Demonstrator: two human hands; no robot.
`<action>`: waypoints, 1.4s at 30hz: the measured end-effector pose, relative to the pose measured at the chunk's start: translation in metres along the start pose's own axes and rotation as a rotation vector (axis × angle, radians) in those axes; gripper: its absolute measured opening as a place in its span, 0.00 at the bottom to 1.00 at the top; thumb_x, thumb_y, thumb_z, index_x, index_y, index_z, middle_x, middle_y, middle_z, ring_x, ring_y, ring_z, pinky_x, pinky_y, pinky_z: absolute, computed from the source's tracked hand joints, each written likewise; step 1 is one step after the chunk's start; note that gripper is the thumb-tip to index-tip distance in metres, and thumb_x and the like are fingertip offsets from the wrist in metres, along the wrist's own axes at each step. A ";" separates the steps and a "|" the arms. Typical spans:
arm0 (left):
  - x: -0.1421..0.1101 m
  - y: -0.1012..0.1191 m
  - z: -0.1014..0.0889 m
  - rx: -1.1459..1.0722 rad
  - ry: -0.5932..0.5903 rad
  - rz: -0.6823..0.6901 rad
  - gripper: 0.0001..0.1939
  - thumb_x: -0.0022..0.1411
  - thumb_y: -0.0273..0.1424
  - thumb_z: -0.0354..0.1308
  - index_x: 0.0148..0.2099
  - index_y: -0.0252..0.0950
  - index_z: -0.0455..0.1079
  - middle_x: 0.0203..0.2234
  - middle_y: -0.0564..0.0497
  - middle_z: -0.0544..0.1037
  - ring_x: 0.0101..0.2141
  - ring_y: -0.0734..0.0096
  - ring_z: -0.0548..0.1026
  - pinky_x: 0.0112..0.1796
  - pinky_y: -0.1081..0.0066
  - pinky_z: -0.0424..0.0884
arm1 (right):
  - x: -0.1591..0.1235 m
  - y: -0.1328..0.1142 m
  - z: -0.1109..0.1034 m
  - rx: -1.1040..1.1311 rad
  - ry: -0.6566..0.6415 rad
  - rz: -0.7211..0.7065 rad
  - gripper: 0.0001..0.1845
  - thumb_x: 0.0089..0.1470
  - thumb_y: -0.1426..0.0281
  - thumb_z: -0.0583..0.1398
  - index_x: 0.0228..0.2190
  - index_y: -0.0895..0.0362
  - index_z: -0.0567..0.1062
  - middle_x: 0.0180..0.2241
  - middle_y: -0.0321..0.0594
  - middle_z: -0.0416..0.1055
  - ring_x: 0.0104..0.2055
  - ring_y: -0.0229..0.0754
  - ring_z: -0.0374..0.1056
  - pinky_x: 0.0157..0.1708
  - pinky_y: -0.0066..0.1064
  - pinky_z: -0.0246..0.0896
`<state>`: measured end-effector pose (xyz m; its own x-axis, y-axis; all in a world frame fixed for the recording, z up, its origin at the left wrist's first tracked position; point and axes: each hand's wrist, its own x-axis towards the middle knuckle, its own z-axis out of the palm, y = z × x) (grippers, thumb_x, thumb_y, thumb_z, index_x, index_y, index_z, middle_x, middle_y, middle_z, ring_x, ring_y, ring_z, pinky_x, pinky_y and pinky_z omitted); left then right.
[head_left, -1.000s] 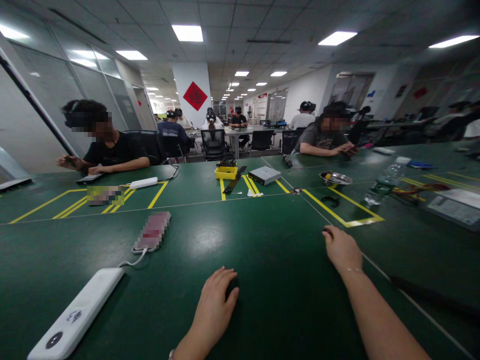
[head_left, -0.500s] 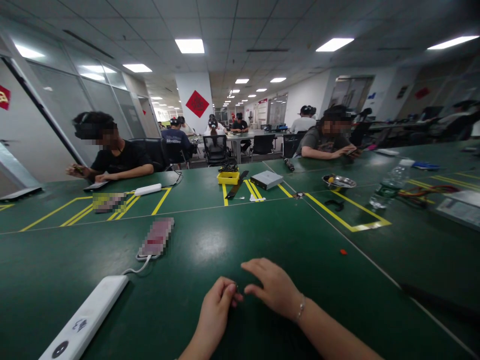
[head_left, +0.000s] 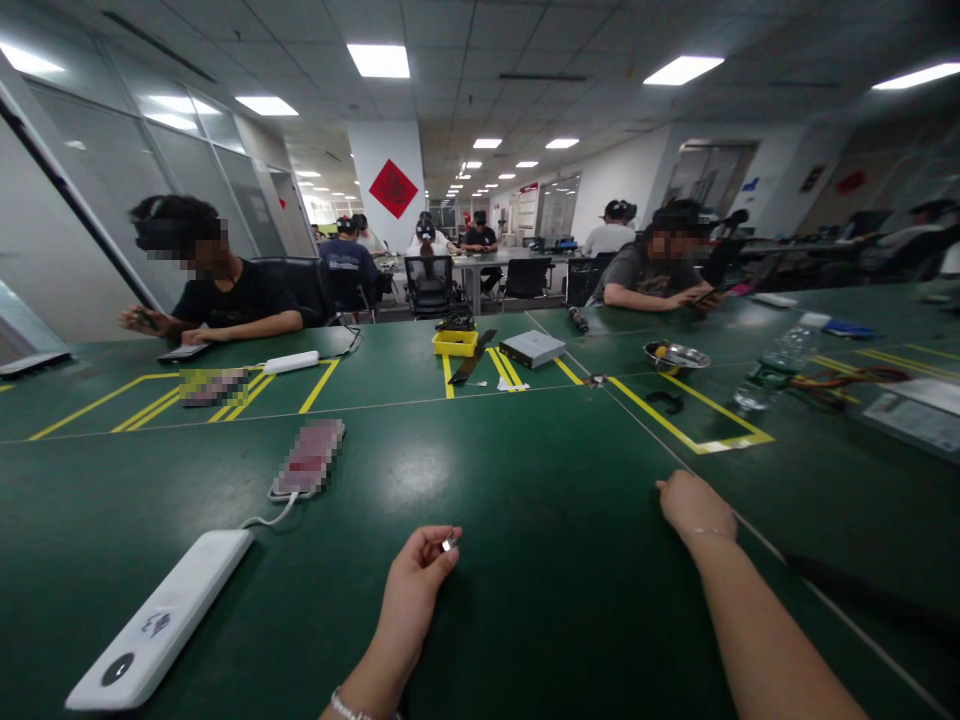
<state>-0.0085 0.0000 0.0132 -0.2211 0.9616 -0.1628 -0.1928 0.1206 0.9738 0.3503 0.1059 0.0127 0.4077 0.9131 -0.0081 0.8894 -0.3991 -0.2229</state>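
Note:
My left hand [head_left: 414,582] is raised a little over the near middle of the green table, thumb and fingers pinching a small shiny metal piece [head_left: 449,543]. The piece is too small to name more exactly. Farther right, my right hand [head_left: 699,503] reaches down to the tabletop beside a seam, back of the hand toward me. Its fingers look curled together, with one fingertip showing at the left. Whatever lies under or between them is hidden.
A white power bank [head_left: 161,620] is cabled to a phone [head_left: 309,458] at left. Farther off are a yellow tray [head_left: 455,344], a grey metal box [head_left: 533,348], a metal bowl [head_left: 694,358] and a plastic bottle [head_left: 780,365]. Two people sit across the table [head_left: 525,560].
My right hand has moved away from my left, rightward to where a small red-orange piece lay; that piece is now out of sight. My left hand has shifted slightly left, exposing the metal piece.

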 end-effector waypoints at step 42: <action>-0.008 -0.004 0.001 0.509 0.030 0.286 0.08 0.50 0.33 0.57 0.34 0.38 0.72 0.26 0.53 0.74 0.27 0.69 0.70 0.31 0.71 0.66 | -0.176 -0.166 0.049 1.615 -0.781 -0.046 0.19 0.36 0.65 0.66 0.34 0.59 0.77 0.34 0.43 0.75 0.37 0.42 0.67 0.39 0.34 0.58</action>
<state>-0.0052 -0.0084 0.0106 -0.2253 0.9668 0.1208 0.3603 -0.0325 0.9323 0.1205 0.0154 0.0034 -0.2167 0.9353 -0.2797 -0.3606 -0.3430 -0.8674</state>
